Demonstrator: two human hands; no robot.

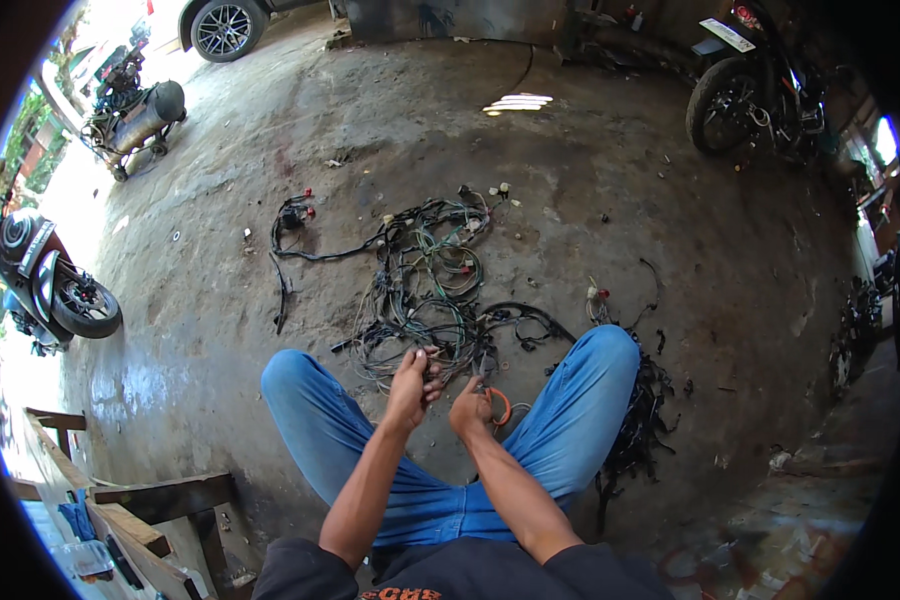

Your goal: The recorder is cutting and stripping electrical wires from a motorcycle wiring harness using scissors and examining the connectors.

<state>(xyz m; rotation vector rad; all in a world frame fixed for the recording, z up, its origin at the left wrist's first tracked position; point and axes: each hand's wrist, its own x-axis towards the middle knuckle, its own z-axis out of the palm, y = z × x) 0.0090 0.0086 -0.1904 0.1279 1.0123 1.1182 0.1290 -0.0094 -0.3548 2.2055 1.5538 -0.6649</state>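
Note:
A tangled wiring harness [430, 260] of black, green and grey wires with small connectors lies on the floor in front of me. My left hand [411, 390] is at its near edge, with fingers curled and pinched on a wire whose held part is mostly hidden by them. Just right of it, my right hand [471, 407] grips a pair of scissors [499, 405] with orange handles. The dark blades point away from me, toward the near wires. One black branch of the harness runs right toward my right knee, another stretches to the far left.
Black scraps of sheathing and wire [645, 410] are heaped beside my right leg. A wooden bench frame [160, 495] stands at near left. Motorcycles [55, 285] [745, 95] are parked left and far right. A compressor [140, 120] and a car wheel [227, 30] are at far left.

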